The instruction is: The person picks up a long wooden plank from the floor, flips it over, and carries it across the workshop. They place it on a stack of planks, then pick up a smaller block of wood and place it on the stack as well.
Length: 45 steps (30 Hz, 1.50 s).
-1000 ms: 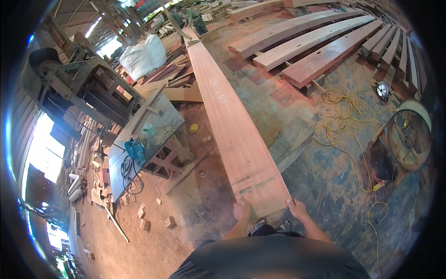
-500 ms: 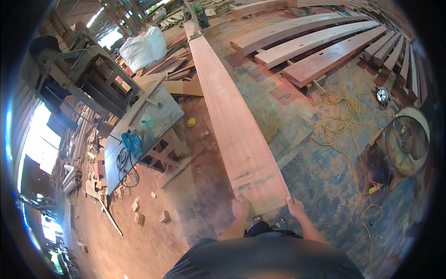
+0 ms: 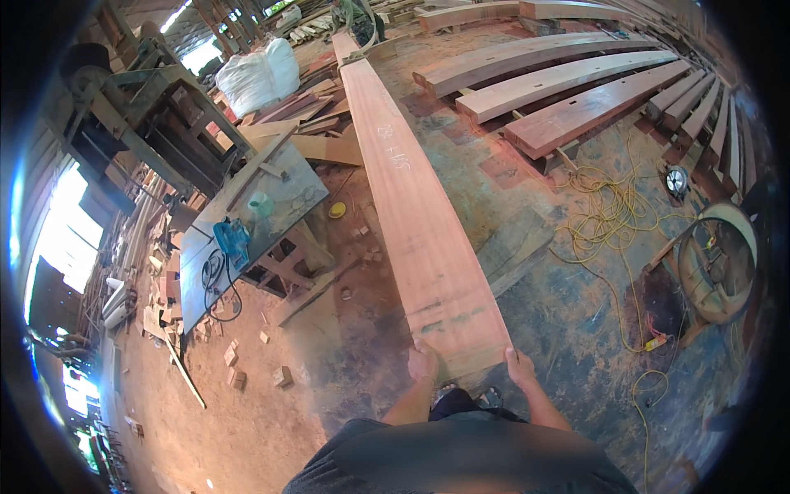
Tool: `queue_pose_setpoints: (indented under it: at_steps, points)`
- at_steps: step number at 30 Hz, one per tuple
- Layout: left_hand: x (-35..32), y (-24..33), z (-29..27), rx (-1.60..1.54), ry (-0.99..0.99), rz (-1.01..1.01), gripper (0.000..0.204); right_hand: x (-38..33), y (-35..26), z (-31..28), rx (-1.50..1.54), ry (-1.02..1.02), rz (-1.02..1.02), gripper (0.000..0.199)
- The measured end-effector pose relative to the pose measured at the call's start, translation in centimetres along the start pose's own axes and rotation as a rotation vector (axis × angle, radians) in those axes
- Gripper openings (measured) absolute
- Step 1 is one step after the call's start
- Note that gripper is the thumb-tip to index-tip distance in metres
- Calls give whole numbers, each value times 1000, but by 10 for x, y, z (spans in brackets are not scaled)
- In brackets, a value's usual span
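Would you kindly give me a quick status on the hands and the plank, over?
Left hand and right hand both gripping near end of plank. Plank long, running away, far end at person. Workbench left, yellow cable right.

Reddish-brown plank (image 3: 415, 214), yellow cord (image 3: 605, 206), white sack (image 3: 257, 74).

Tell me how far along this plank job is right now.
Done: several beams already lie in a row on the floor to the right. In hand: the left hand and right hand each have a grip on the near end of the long plank. Left: that plank is not yet beside the row.
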<state>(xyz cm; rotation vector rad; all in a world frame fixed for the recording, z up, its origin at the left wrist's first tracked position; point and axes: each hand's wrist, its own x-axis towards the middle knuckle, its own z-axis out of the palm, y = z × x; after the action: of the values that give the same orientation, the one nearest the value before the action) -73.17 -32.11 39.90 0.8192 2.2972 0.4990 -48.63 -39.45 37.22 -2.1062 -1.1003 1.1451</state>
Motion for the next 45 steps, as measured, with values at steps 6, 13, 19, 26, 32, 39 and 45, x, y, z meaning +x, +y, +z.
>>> queue_pose_setpoints:
  at_steps: [6,13,19,26,32,39,45]
  points:
    - [2,2,-1,4,-47,-28,74,-10,-4,-11,-29,-20,-46,58]
    - [0,-4,-4,-100,-81,15,73,-22,110,-40,-139,-80,234,77]
    - [12,-14,0,-68,13,66,69,-58,236,-57,-61,59,481,82]
    - [-22,-15,7,-14,106,72,78,-70,253,-168,140,42,537,71]
    - [-55,-20,20,194,290,229,87,-27,295,-235,311,114,595,66]
    - [-54,-16,24,200,239,170,70,29,312,-268,274,-87,541,50]
    - [-63,-8,10,69,183,197,65,56,242,-238,15,-253,446,44]
